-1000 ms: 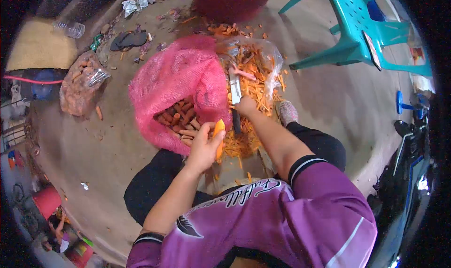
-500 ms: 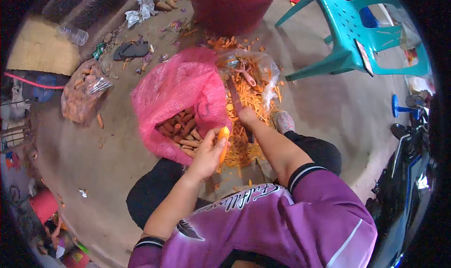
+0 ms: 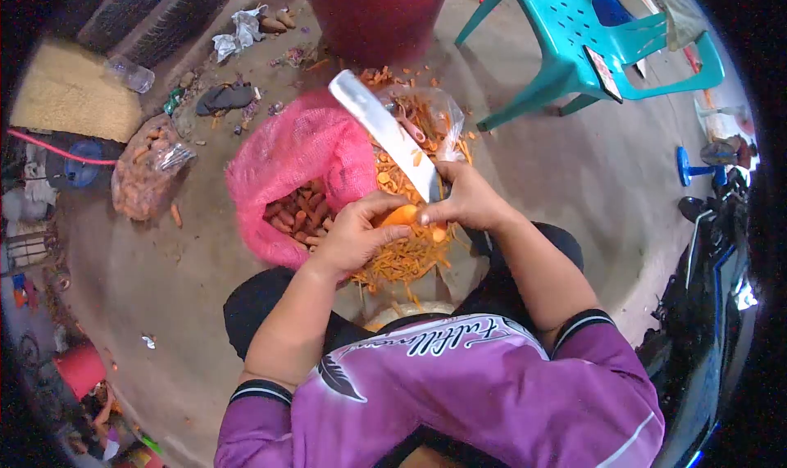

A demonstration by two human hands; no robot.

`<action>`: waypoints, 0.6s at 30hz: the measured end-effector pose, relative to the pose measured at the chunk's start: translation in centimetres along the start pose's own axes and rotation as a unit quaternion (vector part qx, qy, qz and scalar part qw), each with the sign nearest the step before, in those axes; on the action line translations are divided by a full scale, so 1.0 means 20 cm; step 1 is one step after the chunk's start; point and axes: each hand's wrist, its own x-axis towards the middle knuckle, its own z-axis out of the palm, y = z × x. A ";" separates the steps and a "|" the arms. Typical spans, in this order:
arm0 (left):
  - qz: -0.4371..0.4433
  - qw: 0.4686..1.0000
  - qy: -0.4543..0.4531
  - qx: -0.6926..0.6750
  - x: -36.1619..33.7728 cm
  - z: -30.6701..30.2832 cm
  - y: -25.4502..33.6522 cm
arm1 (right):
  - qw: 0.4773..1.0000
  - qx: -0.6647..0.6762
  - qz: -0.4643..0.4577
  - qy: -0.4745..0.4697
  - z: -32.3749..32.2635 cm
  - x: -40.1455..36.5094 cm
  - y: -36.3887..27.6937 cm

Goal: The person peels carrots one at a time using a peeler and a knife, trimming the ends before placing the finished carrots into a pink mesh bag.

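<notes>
My left hand (image 3: 354, 232) grips a peeled orange carrot (image 3: 400, 215), held level over the pile of cut pieces. In my right hand (image 3: 471, 199) is the dark handle of a large knife (image 3: 385, 132); its broad blade points up and left, away from me. The right thumb touches the end of the carrot. Left of the knife stands an open pink mesh sack (image 3: 283, 152) with unpeeled reddish-brown roots (image 3: 297, 214) inside. Orange strips and slices (image 3: 402, 265) lie below my hands. A pink-handled tool (image 3: 411, 129) rests among the scraps beyond the blade.
A clear plastic bag (image 3: 447, 111) lies behind the scraps, before a dark red tub (image 3: 373, 17). To the right is a teal plastic chair (image 3: 553, 38). Another bag of roots (image 3: 147, 173), a dark slipper (image 3: 225, 99) and a plastic bottle (image 3: 131, 74) are at left.
The knife has come up from the scraps, its blade now raised toward the far left. My right hand has moved in to meet the carrot, which has turned from upright to level.
</notes>
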 end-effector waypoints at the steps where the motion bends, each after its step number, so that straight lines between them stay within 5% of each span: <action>1: -0.022 0.999 -0.013 -0.024 0.00 0.01 0.00 | 1.000 -0.018 -0.018 -0.003 0.00 -0.02 -0.05; 5: -0.161 0.981 -0.062 -0.094 0.02 0.01 0.08 | 0.994 -0.092 -0.049 -0.032 -0.01 0.00 -0.06; 13: -0.208 0.961 -0.104 -0.153 0.03 -0.01 0.03 | 0.985 -0.040 -0.144 -0.088 0.00 0.03 0.03; 18: -0.194 0.968 -0.075 -0.143 0.05 -0.02 0.05 | 0.974 -0.187 -0.098 -0.080 -0.01 0.03 -0.02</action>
